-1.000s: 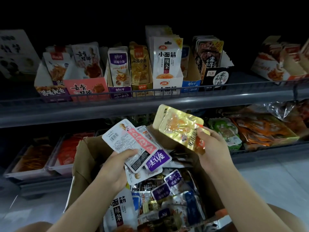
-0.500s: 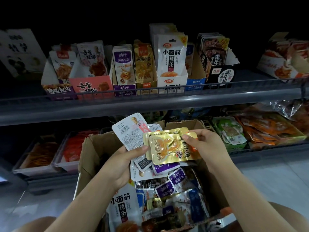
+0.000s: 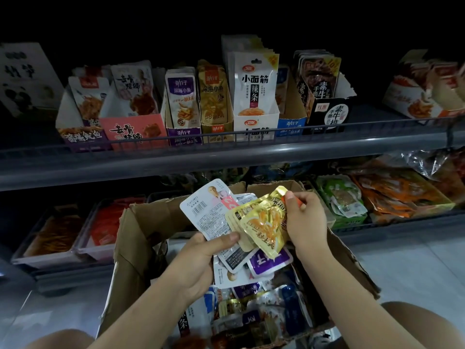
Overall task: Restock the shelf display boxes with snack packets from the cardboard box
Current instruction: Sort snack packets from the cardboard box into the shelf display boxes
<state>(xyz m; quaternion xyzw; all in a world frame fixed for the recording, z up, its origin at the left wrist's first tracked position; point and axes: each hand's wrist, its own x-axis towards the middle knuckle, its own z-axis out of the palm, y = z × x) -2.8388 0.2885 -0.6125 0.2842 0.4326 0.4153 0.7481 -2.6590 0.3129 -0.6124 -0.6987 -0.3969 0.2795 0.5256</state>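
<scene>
An open cardboard box (image 3: 130,238) full of mixed snack packets stands in front of the shelf. Above it my left hand (image 3: 198,263) grips a fanned stack of white and purple packets (image 3: 214,217), thumb on top. My right hand (image 3: 304,222) pinches the gold foil packets (image 3: 264,222), which now lie over the front of that stack. On the upper shelf a row of display boxes holds upright packets; among them is a gold display box (image 3: 214,96) with matching gold packets, between a purple box (image 3: 182,102) and a white box (image 3: 254,91).
A grey wire rail (image 3: 226,137) runs along the upper shelf's front edge. The lower shelf holds clear trays of orange and red snacks (image 3: 65,233) at left and green and orange bags (image 3: 377,195) at right. My knees show at the bottom corners.
My right hand brought the gold packets down and leftward from above the box onto the stack in my left hand. The view has shifted slightly.
</scene>
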